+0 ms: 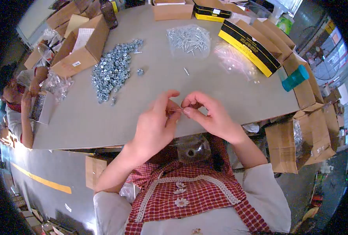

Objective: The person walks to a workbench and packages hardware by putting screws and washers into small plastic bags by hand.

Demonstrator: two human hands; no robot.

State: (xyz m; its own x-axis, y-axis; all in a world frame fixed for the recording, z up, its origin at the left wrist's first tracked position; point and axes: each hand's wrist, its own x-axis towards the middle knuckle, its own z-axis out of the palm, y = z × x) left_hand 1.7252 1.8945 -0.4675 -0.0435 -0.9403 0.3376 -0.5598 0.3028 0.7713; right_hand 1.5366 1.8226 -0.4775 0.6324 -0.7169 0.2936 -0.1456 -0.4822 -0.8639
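My left hand (pixel 154 123) and my right hand (pixel 212 115) meet over the table's near edge. Thumb and fingers of each are pinched together at a small, thin piece between them, too small and too covered to name. Beyond them, a single small metal pin or screw (pixel 186 71) lies on the grey table (pixel 158 78). To its left is a large heap of small round metal pieces (pixel 113 70), with a small cluster of similar pieces (pixel 140 72) apart from it. A clear bag of metal pins or screws (pixel 189 39) lies farther back.
A clear bag of small white rings (pixel 236 60) lies beside a black-and-yellow box (pixel 250 47). A teal cylinder (pixel 295 78) rests at the right edge. Cardboard boxes (pixel 80 51) stand at the left, where another person's arm (pixel 27 113) reaches a white box (pixel 42 107).
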